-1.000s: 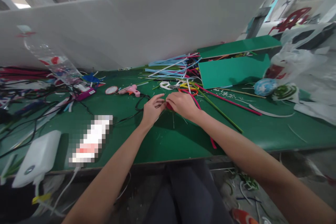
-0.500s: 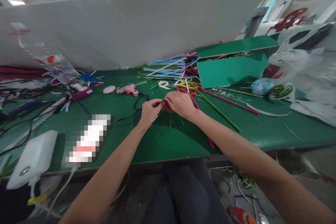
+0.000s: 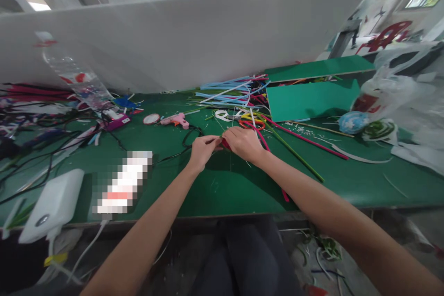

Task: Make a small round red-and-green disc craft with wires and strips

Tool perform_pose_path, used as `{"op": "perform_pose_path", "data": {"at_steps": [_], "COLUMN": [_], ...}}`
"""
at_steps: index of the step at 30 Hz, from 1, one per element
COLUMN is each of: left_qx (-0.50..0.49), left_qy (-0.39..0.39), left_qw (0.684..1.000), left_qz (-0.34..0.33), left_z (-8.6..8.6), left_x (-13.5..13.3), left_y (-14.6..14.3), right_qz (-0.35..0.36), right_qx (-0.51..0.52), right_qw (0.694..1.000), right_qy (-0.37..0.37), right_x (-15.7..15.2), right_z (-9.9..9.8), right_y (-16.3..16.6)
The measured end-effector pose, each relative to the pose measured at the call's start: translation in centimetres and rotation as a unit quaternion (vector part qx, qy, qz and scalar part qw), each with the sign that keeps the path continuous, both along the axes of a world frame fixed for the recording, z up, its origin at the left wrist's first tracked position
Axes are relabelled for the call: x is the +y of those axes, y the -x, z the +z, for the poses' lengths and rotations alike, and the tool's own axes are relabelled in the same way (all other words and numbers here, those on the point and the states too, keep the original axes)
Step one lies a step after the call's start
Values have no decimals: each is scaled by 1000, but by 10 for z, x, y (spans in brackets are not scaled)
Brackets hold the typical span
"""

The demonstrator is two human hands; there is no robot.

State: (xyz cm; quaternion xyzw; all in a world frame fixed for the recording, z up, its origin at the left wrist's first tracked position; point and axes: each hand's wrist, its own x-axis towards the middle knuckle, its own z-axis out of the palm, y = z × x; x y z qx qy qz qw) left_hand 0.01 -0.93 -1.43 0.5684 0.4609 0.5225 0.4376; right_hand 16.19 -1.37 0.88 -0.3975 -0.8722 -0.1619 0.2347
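Observation:
Over the middle of the green tabletop, my left hand [image 3: 202, 151] and my right hand [image 3: 245, 143] meet with fingers pinched. Between them is a small red pipe-cleaner piece [image 3: 225, 144] with a little green at its left end, mostly hidden by the fingers. Thin pale strands stick out above and below it. Just beyond my right hand lie scissors with orange and yellow handles [image 3: 252, 124]. A long pink pipe cleaner [image 3: 262, 139] passes behind that hand, and a green one [image 3: 294, 155] stretches to its right.
Left of my hands lie a pink glue gun [image 3: 176, 120], a pixelated phone-like object [image 3: 123, 185] and a white power bank [image 3: 53, 208]. A plastic bottle [image 3: 74, 74] stands at far left. Blue pipe cleaners [image 3: 225, 92], a green box [image 3: 312, 99] and plastic bags [image 3: 391, 88] line the back and right.
The view has shifted slightly, so everything appears a little further right and mostly lower. Both hands still pinch the red piece, with its thin strands now at other angles. A person shows in the background.

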Motion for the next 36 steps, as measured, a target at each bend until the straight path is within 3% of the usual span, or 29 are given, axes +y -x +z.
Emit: {"op": "perform_pose_path", "data": {"at_steps": [3, 6, 10, 14, 16, 19, 21, 24, 27, 31, 36], "left_qx": [-25, -3, 57, 39, -6, -66, -60, -40, -42, -22, 8], "left_qy": [35, 20, -12, -26, -49, -75, -84, -89, -84, -78, -63], "left_qw": [999, 999, 995, 984, 968, 935, 928, 942, 955, 960, 964], "left_qz": [2, 31, 83, 171, 245, 340, 357, 321, 281, 268, 258], "left_z": [5, 10, 11, 15, 18, 21, 21, 20, 19, 20, 18], "left_x": [-8, -16, -24, -33, -39, -48, -52, -55, -56, -56, -56], "left_y": [6, 19, 50, 92, 110, 122, 122, 117, 113, 112, 113], "right_qz": [16, 36, 43, -22, -73, -133, -130, -130, -142, -139, -152], "right_qx": [-13, -29, 2, 179, 223, 183, 138, 115, 107, 124, 157], "right_qw": [1000, 999, 999, 982, 968, 953, 947, 949, 958, 959, 948], "right_qy": [-11, -9, 30, 60, 88, 204, 261, 261, 223, 214, 233], "right_x": [-3, -9, -6, 41, 75, 114, 126, 126, 124, 130, 139], "right_z": [-1, 3, 31, 68, 73, 54, 32, 6, -6, -10, -1], "right_y": [6, 20, 39, 43, 52, 85, 119, 168, 199, 211, 187]}}
